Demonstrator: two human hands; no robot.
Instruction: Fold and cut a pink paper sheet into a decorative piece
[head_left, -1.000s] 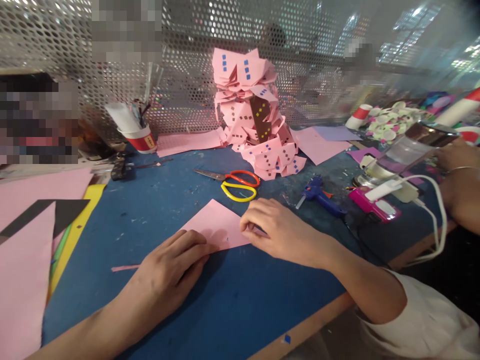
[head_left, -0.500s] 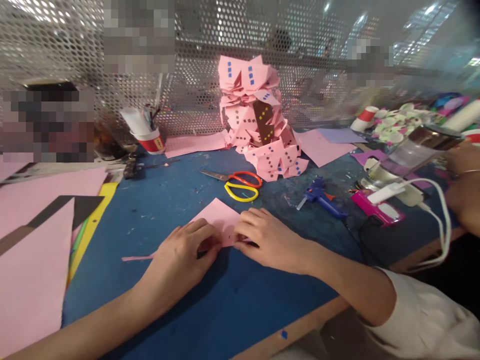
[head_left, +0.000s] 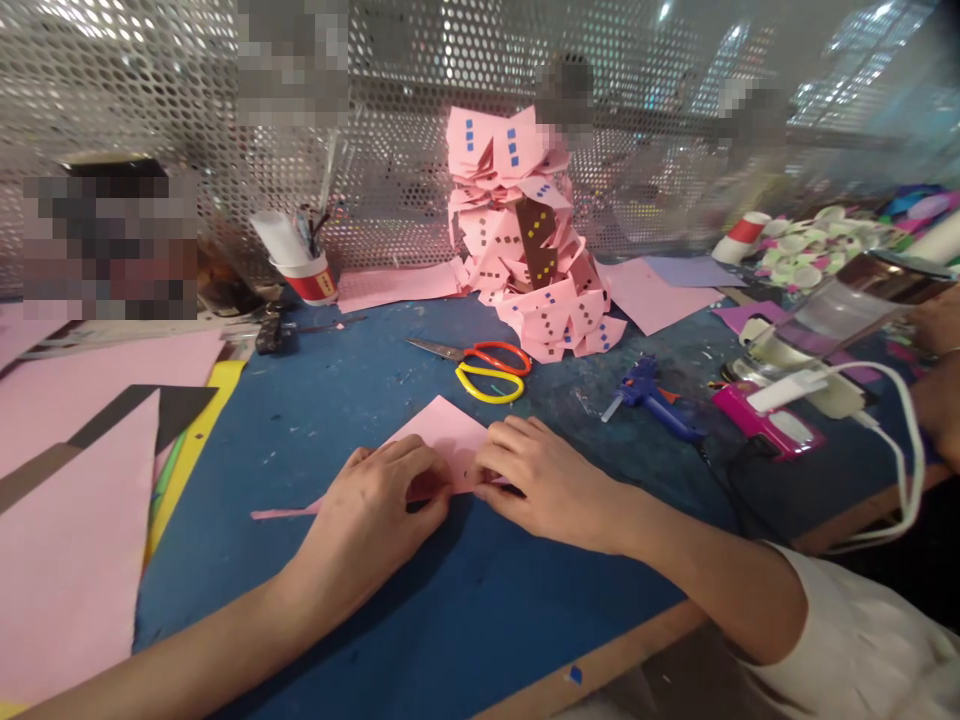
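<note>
Pink paper point(head_left: 441, 425): middle of the frame, below the scissors point(head_left: 489, 373), one corner pointing up.
Left hand point(head_left: 384, 490): finger and thumb pinching the paper's near edge.
Right hand point(head_left: 529, 475): fingers curled, gripping its right side; together the hands probably steady it against the surface point(head_left: 480, 620).
Glue gun point(head_left: 660, 408): right of centre, presumably for easy reach.
Cup point(head_left: 300, 270): upper left, keeping slim tools together; its label is too small to read.
</note>
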